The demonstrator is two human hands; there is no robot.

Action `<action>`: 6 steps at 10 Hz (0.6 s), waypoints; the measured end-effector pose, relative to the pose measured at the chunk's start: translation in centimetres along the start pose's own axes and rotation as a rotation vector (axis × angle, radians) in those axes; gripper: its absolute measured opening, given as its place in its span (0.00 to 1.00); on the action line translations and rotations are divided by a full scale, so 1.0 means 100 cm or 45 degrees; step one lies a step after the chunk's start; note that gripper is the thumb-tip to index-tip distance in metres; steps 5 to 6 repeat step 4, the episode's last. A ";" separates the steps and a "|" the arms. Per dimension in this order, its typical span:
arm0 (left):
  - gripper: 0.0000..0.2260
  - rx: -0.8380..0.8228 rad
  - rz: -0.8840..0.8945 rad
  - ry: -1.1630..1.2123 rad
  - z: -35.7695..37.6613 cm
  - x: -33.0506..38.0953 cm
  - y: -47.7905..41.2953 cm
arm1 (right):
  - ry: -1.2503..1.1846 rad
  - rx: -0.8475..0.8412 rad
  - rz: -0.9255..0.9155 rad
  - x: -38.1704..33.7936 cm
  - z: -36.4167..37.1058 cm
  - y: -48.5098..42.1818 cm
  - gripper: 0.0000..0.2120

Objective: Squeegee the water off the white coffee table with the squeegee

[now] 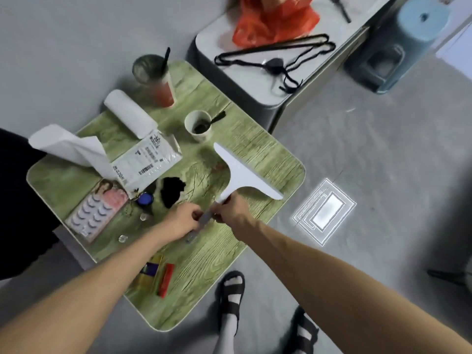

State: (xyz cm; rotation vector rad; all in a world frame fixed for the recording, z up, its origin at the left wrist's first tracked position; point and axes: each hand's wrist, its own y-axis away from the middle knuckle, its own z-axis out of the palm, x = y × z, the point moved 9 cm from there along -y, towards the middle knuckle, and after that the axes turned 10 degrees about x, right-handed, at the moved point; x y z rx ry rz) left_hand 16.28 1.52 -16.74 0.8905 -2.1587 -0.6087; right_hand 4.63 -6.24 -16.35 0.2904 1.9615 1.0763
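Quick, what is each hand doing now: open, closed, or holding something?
Left hand: holds the grey end of the squeegee handle.
Right hand: grips the squeegee handle higher up.

Both forearms stretch forward. The left hand (182,218) and right hand (233,210) (fingers curled) grip the squeegee (244,175) by its handle.

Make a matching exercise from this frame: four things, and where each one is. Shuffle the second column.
Things:
1. squeegee
2. drink cup with straw
3. false-eyelash tray
4. orange plastic bag

Places:
A. on the pale side table beyond
B. gripped by the left hand and right hand
C. far end of the green table
D. left side of the green table, towards the near end

Pairs: 1-B, 2-C, 3-D, 4-A
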 end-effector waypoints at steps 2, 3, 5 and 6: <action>0.09 0.090 0.018 -0.150 0.023 -0.020 -0.031 | -0.005 0.076 0.031 0.027 0.012 -0.035 0.14; 0.15 0.136 0.012 -0.129 0.012 -0.014 -0.035 | 0.099 -0.068 0.045 0.025 0.011 -0.030 0.08; 0.15 0.157 0.000 -0.154 0.000 0.003 -0.035 | 0.192 -0.162 0.100 0.024 -0.001 -0.018 0.07; 0.15 0.157 0.000 -0.154 0.000 0.003 -0.035 | 0.192 -0.162 0.100 0.024 -0.001 -0.018 0.07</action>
